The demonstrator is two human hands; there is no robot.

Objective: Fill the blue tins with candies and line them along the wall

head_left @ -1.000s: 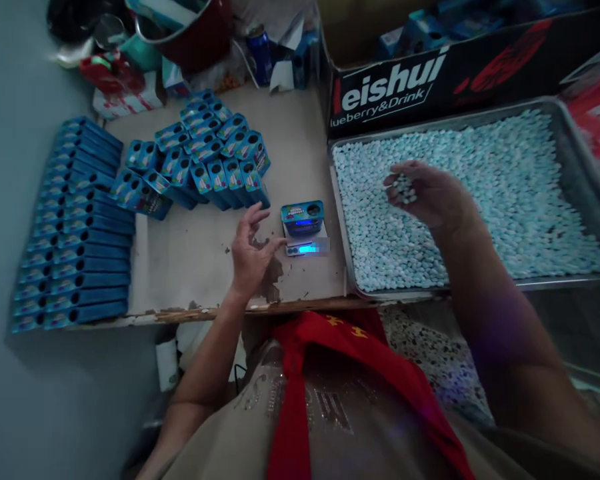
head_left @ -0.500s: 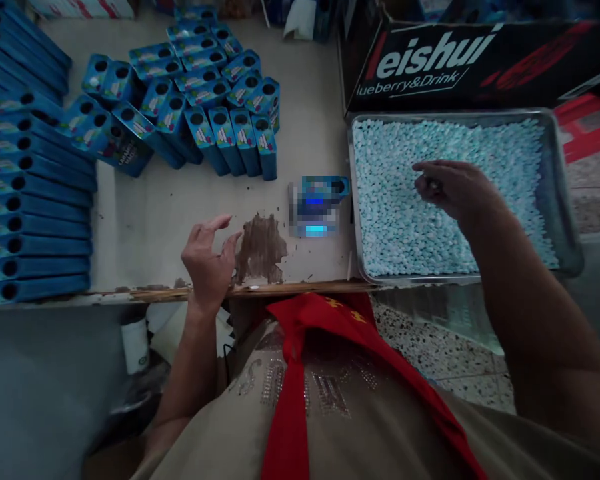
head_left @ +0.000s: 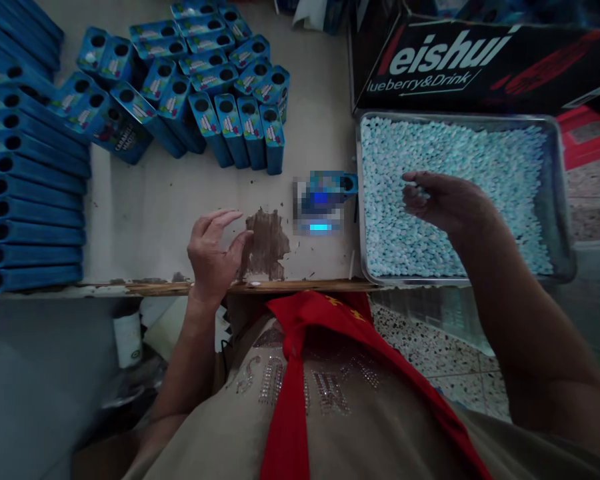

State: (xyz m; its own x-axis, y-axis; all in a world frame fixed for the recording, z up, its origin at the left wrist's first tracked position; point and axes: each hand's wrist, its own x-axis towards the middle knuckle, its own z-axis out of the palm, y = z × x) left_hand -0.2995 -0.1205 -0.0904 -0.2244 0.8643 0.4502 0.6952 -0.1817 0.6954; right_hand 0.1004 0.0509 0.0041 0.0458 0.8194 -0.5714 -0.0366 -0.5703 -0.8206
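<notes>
My left hand [head_left: 213,250] hovers by the table's front edge, thumb and fingers apart in a curve with nothing between them. My right hand [head_left: 447,203] is over the metal tray [head_left: 563,200], its fingers curled around a few pale blue candies that peek out at the fingertips. Small pale blue candies [head_left: 405,247] cover the tray's bottom in a thick layer. Between my hands, a blue box [head_left: 349,183] with a dark round hole sits on or by a small device [head_left: 321,225] with a lit display; this area is blurred into pixels.
Several blue boxes [head_left: 225,127] with round holes stand at the back, and more lie in a stack [head_left: 35,227] at the left. A black carton [head_left: 440,67] with printed lettering stands behind the tray. The wooden table edge [head_left: 165,288] is chipped.
My right hand has moved slightly left and down over the tray, fingers still curled. The view has shifted a little; my left hand keeps nearly the same pose.
</notes>
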